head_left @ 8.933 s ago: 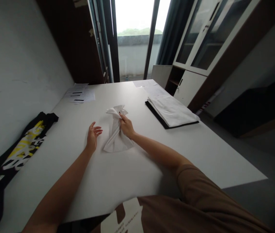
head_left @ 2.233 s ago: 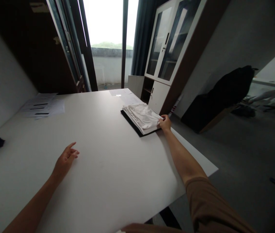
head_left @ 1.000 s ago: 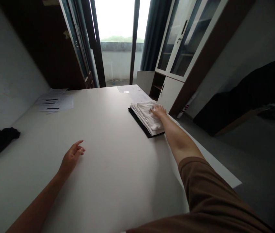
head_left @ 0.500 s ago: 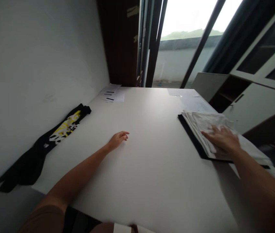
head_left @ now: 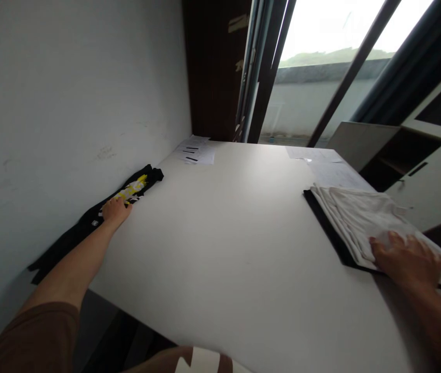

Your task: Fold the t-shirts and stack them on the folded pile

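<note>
Your open right hand [head_left: 409, 259] lies flat on the folded white stack [head_left: 356, 217]; your left hand [head_left: 116, 211] touches the unfolded black shirt [head_left: 88, 225], grip unclear.

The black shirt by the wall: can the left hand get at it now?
Yes, it seems so: the left hand lies on the black shirt, beside its yellow print, and nothing on the table stands between them.

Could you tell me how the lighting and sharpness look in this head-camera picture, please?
Head view: the window is blown out to white; the black shirt under the left hand is dark, its folds lost; the table takes soft daylight without glare; the right hand on the white clothes looks slightly blurred; the wide lens tilts the window frames.
</note>
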Motion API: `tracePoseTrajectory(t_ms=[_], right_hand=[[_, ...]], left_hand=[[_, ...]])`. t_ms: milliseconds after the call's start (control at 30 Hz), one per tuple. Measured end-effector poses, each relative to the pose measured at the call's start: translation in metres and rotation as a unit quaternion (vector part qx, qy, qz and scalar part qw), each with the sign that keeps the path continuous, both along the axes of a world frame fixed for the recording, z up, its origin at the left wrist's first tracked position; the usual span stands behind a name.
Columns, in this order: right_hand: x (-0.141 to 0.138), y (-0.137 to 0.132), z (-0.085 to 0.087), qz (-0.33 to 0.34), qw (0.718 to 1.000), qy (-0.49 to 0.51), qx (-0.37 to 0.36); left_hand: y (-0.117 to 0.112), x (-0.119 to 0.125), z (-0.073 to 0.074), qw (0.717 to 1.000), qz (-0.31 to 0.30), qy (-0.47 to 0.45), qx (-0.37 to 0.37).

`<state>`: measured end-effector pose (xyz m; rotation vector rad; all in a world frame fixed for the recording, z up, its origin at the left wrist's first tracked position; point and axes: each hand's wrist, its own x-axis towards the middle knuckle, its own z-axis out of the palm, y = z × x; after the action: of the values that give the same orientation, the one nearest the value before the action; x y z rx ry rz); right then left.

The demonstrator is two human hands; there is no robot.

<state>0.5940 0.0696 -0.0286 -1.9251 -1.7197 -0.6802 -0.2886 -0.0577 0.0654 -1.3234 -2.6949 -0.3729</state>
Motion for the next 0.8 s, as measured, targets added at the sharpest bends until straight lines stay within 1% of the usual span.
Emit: tracePoseTrajectory(t_ms=[33, 67, 133, 167, 233, 267, 333, 433, 467, 500, 533, 567, 600, 633, 667, 733, 767, 800], right_hand=[[-0.016, -0.006, 0.008, 0.020, 0.999, 0.019, 0.020], [-0.032, -0.010, 0.016, 0.042, 0.998, 0.028, 0.024], [-0.064, -0.012, 0.032, 0.084, 0.996, 0.027, 0.014], [-0.080, -0.011, 0.038, 0.104, 0.994, 0.026, 0.005], [-0.113, -0.004, 0.047, 0.151, 0.988, 0.033, -0.011], [-0.131, 0.001, 0.050, 0.181, 0.982, 0.043, -0.022], [-0.169, 0.012, 0.051, 0.246, 0.965, 0.070, -0.055], [-0.227, 0.025, 0.050, 0.306, 0.933, 0.156, -0.107], [-0.246, 0.027, 0.050, 0.328, 0.917, 0.189, -0.128], [-0.263, 0.028, 0.050, 0.355, 0.896, 0.220, -0.151], [-0.278, 0.027, 0.050, 0.378, 0.877, 0.243, -0.172], [-0.292, 0.026, 0.050, 0.392, 0.864, 0.250, -0.193], [-0.303, 0.025, 0.050, 0.390, 0.863, 0.242, -0.211], [-0.313, 0.023, 0.050, 0.373, 0.871, 0.229, -0.221], [-0.320, 0.021, 0.050, 0.354, 0.881, 0.213, -0.231], [-0.330, 0.019, 0.047, 0.311, 0.901, 0.181, -0.243], [-0.334, 0.019, 0.046, 0.293, 0.909, 0.165, -0.244], [-0.336, 0.020, 0.044, 0.281, 0.917, 0.149, -0.242]], left_hand=[[0.000, 0.001, 0.003, 0.999, -0.016, -0.038, -0.008], [0.003, 0.005, 0.007, 0.996, -0.039, -0.075, -0.014], [0.016, 0.022, 0.011, 0.987, -0.090, -0.130, -0.019], [0.024, 0.036, 0.012, 0.983, -0.116, -0.144, -0.018], [0.038, 0.072, 0.010, 0.970, -0.173, -0.169, -0.014], [0.043, 0.096, 0.006, 0.961, -0.207, -0.183, -0.012], [0.045, 0.152, -0.002, 0.936, -0.282, -0.213, -0.010], [0.031, 0.241, -0.010, 0.876, -0.407, -0.257, -0.023], [0.024, 0.266, -0.009, 0.843, -0.462, -0.274, -0.025], [0.018, 0.285, -0.007, 0.776, -0.558, -0.294, -0.014], [0.013, 0.298, -0.003, 0.734, -0.609, -0.302, 0.001], [0.009, 0.305, 0.001, 0.710, -0.634, -0.305, 0.019], [0.008, 0.306, 0.004, 0.708, -0.637, -0.303, 0.038], [0.008, 0.301, 0.006, 0.732, -0.612, -0.295, 0.052], [0.010, 0.294, 0.006, 0.768, -0.573, -0.279, 0.060], [0.014, 0.274, -0.002, 0.841, -0.490, -0.225, 0.053], [0.015, 0.266, -0.008, 0.867, -0.457, -0.193, 0.039], [0.014, 0.259, -0.016, 0.886, -0.433, -0.166, 0.023]])
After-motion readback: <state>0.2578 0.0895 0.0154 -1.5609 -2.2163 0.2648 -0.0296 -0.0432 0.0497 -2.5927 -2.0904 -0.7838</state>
